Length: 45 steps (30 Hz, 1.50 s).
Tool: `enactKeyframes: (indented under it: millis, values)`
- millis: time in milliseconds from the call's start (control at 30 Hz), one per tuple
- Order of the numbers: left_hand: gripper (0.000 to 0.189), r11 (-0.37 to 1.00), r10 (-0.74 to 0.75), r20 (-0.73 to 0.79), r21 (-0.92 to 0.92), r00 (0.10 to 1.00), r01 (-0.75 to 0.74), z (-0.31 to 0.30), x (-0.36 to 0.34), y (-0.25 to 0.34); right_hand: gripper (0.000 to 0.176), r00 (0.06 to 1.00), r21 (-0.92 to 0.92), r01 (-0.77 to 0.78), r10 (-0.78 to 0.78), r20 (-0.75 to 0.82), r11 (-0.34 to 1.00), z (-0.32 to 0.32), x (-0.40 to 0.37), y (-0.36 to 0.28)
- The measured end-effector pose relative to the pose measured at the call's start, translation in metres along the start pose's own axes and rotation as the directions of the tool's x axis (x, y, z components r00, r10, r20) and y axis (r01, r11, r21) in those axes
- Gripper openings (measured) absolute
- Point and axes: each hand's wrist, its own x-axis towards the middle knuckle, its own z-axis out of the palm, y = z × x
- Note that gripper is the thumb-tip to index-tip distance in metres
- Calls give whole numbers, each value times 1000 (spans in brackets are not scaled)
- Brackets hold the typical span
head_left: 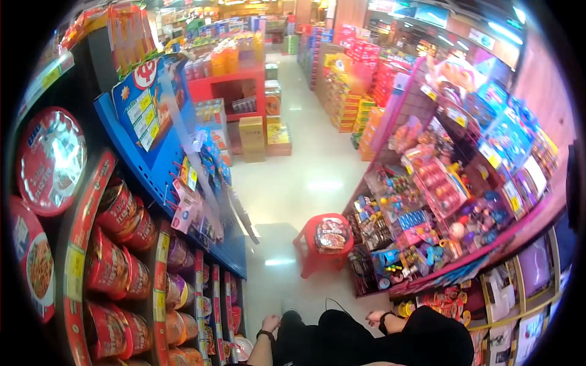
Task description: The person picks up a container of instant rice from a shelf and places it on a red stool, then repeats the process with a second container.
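Observation:
My left hand [270, 323] hangs low beside my dark-clothed leg, close to the left shelf, its fingers curled in and nothing seen in them. A dark band circles that wrist. Lower right, my right hand [374, 317] is held out by my other knee, fingers loosely apart and holding nothing visible; it too has a dark band at the wrist. Ahead of both hands stands a red plastic stool [307, 247] with a plastic-wrapped package [331, 232] on its seat. Neither hand touches the stool or the package.
On the left, shelves hold red instant noodle tubs [108, 262], beside a blue display rack [137, 152]. A pink-edged rack [421, 201] of toys and sweets stands right. The pale tiled aisle [293, 116] runs ahead past stacked boxes [345, 91] and a cardboard carton [251, 139].

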Motion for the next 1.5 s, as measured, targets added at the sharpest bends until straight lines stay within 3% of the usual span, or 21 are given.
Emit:
enactKeyframes:
  millis: [67,133,167,200,333,367,400,500,600,700,800,867,933,967,1067,1133,1200,1233,1333,1367,1500]
  values:
    - [29,1000,1,43,0,999,-1,-6,18,34,26,981,194,90,-54,-188,977,-5,-34,-10]
    - [30,990,-60,93,133,994,47,-24,39,61,27,855,-149,458,-481,-196,876,-19,-23,-16]
    - [30,981,-113,121,168,986,92,-29,48,74,26,966,166,136,-93,-243,977,-25,-49,-57]
    - [30,971,-162,145,199,976,132,-33,60,90,24,965,221,115,-56,-256,969,-31,-57,-81]
    - [28,959,-78,128,279,989,40,-25,124,150,31,954,250,248,-192,-228,936,-67,-25,-139]
    - [30,898,-32,158,438,987,-41,-21,146,168,37,949,257,281,-227,-220,925,-81,26,-139]
    - [31,920,-15,136,389,991,-39,-17,155,188,43,942,267,314,-264,-207,911,-92,89,-133]
    - [40,950,104,36,291,994,-110,9,176,261,49,654,-127,402,-382,-653,907,-123,88,-200]
    - [51,922,289,-29,279,957,-270,39,212,299,63,613,48,505,-319,-722,861,-160,74,-264]
    - [64,990,122,-91,76,988,-115,68,205,356,64,569,63,518,-289,-770,853,-183,102,-305]
    - [58,964,256,75,59,964,-261,89,222,382,66,648,131,572,-349,-677,810,-197,117,-332]
    - [51,943,310,153,74,938,-324,113,264,358,58,607,68,552,-345,-716,831,-200,154,-329]
    - [45,946,316,147,25,937,-323,128,279,344,50,642,58,493,-318,-698,868,-201,136,-335]
    - [41,949,314,135,-9,940,-316,134,282,338,36,628,71,584,-395,-671,809,-206,108,-340]
    - [34,952,299,106,-108,948,-288,132,275,347,28,769,103,541,-441,-463,835,-215,148,-315]
    - [33,956,285,155,-118,946,-269,126,265,360,23,747,67,556,-464,-476,828,-214,146,-314]
    - [32,978,181,191,-142,965,-155,120,248,376,29,730,43,525,-424,-536,850,-210,179,-306]
    - [31,984,126,210,-150,969,-96,116,241,381,41,825,71,394,-319,-467,916,-218,150,-320]
    - [29,984,33,169,-179,985,-3,111,229,395,53,770,9,464,-399,-498,886,-225,124,-329]
    - [29,981,-1,157,-194,988,32,109,226,399,56,889,4,263,-240,-391,965,-233,112,-338]
    - [26,940,-85,270,-297,959,167,107,232,395,56,867,-20,221,-206,-454,975,-230,93,-342]
